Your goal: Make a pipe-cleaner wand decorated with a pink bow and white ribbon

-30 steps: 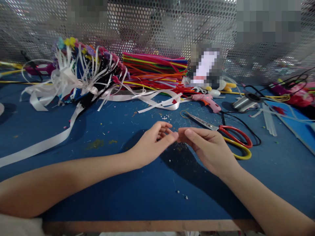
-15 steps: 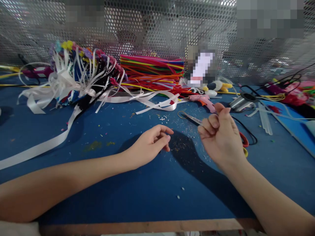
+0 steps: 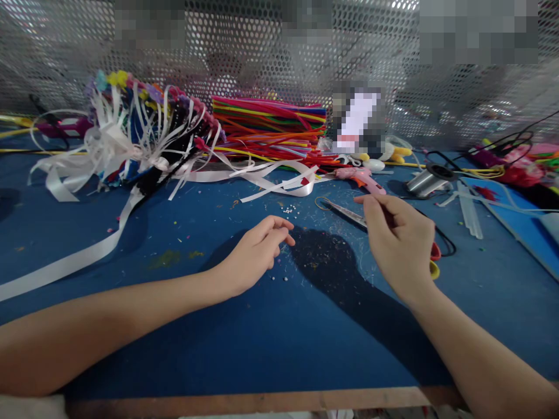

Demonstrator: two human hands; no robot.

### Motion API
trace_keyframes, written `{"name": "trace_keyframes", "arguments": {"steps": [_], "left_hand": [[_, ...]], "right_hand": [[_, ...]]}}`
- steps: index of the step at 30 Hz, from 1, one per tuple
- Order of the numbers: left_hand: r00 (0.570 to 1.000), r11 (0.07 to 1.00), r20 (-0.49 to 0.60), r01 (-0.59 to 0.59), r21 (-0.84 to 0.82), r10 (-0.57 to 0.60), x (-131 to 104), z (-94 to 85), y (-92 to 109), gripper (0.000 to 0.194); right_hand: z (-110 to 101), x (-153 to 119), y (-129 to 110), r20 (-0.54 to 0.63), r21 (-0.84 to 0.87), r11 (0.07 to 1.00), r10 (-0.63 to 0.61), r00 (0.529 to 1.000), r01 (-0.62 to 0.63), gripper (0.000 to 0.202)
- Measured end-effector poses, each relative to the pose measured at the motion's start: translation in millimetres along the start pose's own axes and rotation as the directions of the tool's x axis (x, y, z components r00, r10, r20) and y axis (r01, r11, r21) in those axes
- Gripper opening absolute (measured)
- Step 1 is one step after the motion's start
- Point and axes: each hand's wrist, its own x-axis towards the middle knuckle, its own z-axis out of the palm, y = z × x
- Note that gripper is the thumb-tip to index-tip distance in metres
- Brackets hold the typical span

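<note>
My left hand [image 3: 257, 250] is held low over the blue table, its fingers curled and the thumb close against them. Whatever is in that grip is too thin or hidden to make out. Two small white beads [image 3: 279, 279] show just below its fingers. To the right, my right hand [image 3: 400, 241] is raised, thumb and index finger pinched together; what they hold cannot be seen. Scissors [image 3: 347, 214] with red and yellow handles lie partly hidden behind this hand. Beyond my left fingertips is a small cluster of white beads [image 3: 289, 211].
White ribbons [image 3: 126, 145] and flower pieces heap at the left. Behind are colourful pipe cleaners [image 3: 268, 125], a blurred phone [image 3: 358, 121] and a pink glue gun [image 3: 360, 177]. A wire spool [image 3: 430, 179] and clear glue sticks [image 3: 470, 212] lie right. A perforated metal screen [image 3: 262, 52] closes the back.
My right hand has turned palm-down and lowered slightly, while my left hand has shifted a little left. The two white beads near the front now appear farther back, beside my left hand.
</note>
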Motion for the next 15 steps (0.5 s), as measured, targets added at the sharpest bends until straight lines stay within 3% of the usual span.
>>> {"name": "trace_keyframes", "arguments": {"steps": [5,7,8,10,12,14,15], "left_hand": [[0.999,1.0,0.031,-0.014,-0.024,0.014,2,0.4,-3,0.016],[0.998,0.999,0.045,-0.037,-0.033,0.038,2,0.7,-5,0.018],[0.997,0.998,0.051,-0.048,-0.038,0.05,3,0.8,-6,0.02],[0.995,0.996,0.064,-0.068,-0.049,0.071,4,1.0,-9,0.024],[0.992,0.994,0.073,-0.095,-0.058,0.099,4,1.2,-12,0.029],[0.988,0.99,0.07,-0.131,-0.061,0.135,4,1.4,-15,0.033],[0.986,0.987,0.064,-0.149,-0.062,0.153,4,1.6,-16,0.034]], "right_hand": [[-5,6,-2,-0.157,-0.015,0.997,-0.076,0.985,0.075,0.032],[-6,4,-4,-0.149,-0.011,0.992,-0.128,0.981,0.128,0.03],[-6,2,-6,-0.094,0.034,0.988,-0.146,0.985,0.149,0.028],[-5,-5,-10,0.135,0.21,0.961,-0.213,0.968,0.182,0.024],[-2,-13,-15,0.407,0.391,0.91,-0.302,0.862,0.135,0.023],[0,-21,-21,0.576,0.488,0.873,-0.346,0.741,0.028,0.023],[1,-24,-23,0.624,0.515,0.856,-0.338,0.704,-0.046,0.023]]}}
